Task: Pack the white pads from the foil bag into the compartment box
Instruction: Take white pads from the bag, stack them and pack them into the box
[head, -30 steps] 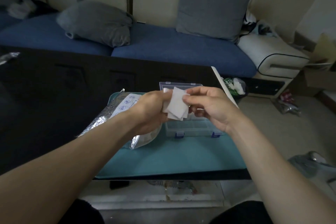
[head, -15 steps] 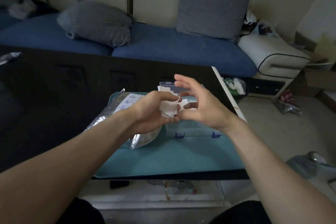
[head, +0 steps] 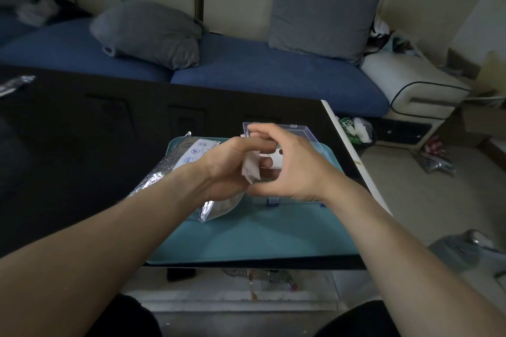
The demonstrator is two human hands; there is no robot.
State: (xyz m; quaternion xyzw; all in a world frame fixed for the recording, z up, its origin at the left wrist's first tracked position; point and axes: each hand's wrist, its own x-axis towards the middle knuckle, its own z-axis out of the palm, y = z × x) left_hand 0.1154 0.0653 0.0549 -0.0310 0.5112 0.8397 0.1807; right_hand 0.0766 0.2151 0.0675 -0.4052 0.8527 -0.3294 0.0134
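Note:
My left hand [head: 227,169] grips a small stack of white pads [head: 250,168] above the teal tray [head: 246,238]. My right hand [head: 293,169] arches over the pads from the right, its thumb just below their lower corner; whether it pinches a pad is hidden. The clear compartment box [head: 273,201] with blue latches sits on the tray behind both hands, its lid [head: 301,131] open toward the sofa. The foil bag [head: 164,169] lies on the tray's left side, partly under my left wrist.
The tray rests on a black table [head: 82,145] whose right edge [head: 347,150] runs close to the box. A blue sofa with grey cushions [head: 147,33] stands behind the table. Clutter lies on the floor at the right [head: 438,164].
One second ago both hands pinched the pads. My right hand then let go and spread open, and now its fingers curl back over the pads held in my left hand.

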